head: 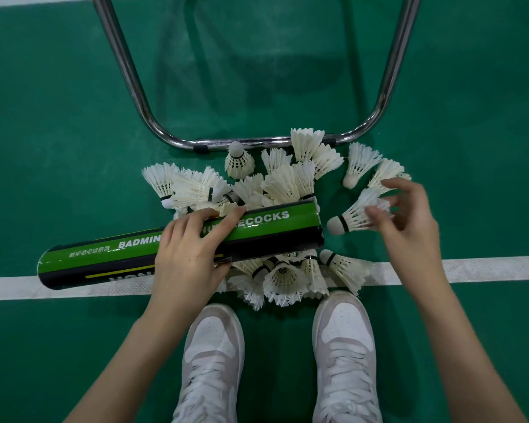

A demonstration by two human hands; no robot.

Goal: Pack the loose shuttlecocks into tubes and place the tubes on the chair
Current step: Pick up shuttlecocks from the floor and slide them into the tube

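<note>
Shuttlecocks (275, 184) lie heaped on the green court floor (58, 132) just in front of a chair's chrome base bar (242, 143), some spilling over the white court line (486, 270), w/ a few strays off to the right. A person crouches over the pile, white sneakers (275, 355) at its near edge. The left hand (190, 248) has its grip wrapped round the middle of a green-and-black tube (266, 230), held level across the heap, its open mouth facing right. The right hand (409, 215) has its grip closed on the feather skirt of one shuttlecock (353, 216), cork pointing toward the tube mouth, just beside it but not yet inside.

Step in hand, by the look of it: loading, early on, since most of the pile is still loose and no tube shows on the chair; how full this tube is can't be told. Next move prob. calls for lining the cork up w/ the opening and sliding it in nose first, feathers trailing, w/o crushing the skirt against the rim. The left hand would need to keep the tube steady & level.
</note>
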